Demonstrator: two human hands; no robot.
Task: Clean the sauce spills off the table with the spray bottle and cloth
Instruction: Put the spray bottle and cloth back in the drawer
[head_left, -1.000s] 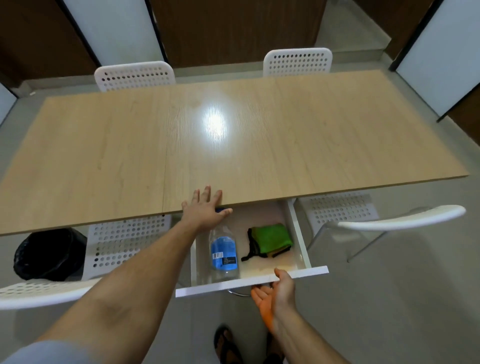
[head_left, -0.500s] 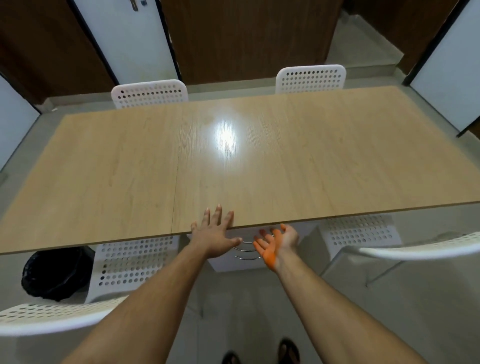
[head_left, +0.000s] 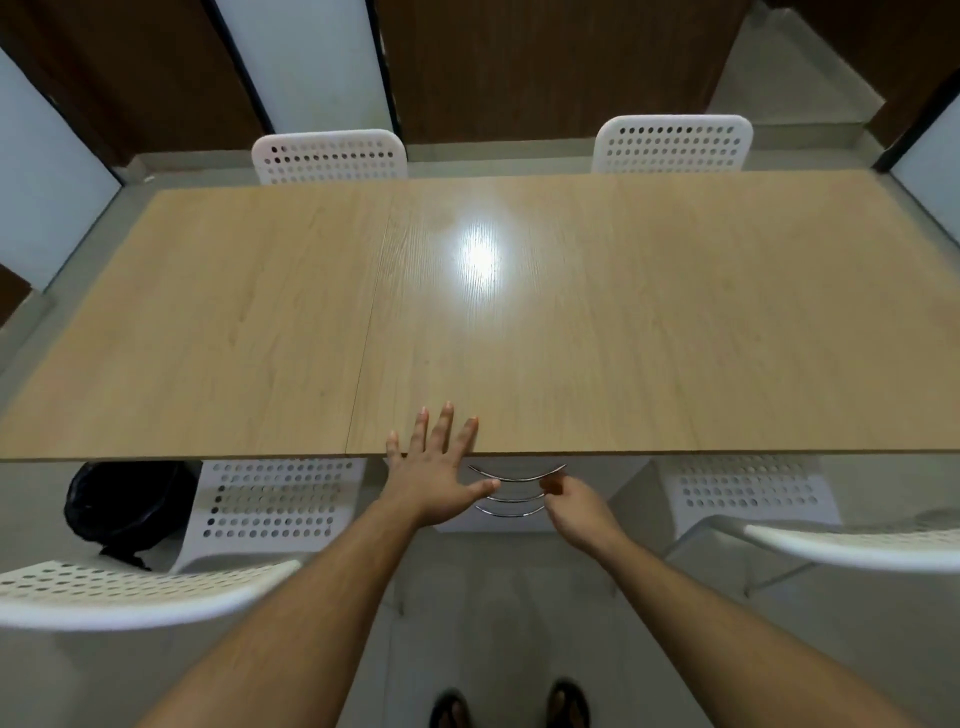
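Below the front edge of the surface (head_left: 519, 322) we find the drawer unit (head_left: 519, 467), its drawers flush; three curved metal handles (head_left: 517, 475) run left-right, stacked one below another. Working left to right: our left hand (head_left: 434, 470) lies flat, fingers straight and spread, fingertips over the surface edge, thumb pointing toward the handles. Our right hand (head_left: 574, 506) hovers just right of the handles with fingers loosely curled, holding nothing; an orange smear shows at its fingertips. Neither spray bottle nor cloth is in view, and we see no spill on the surface. We judge the right hand nearer the handles; the next pull would run toward us, square to the handles' long axis.
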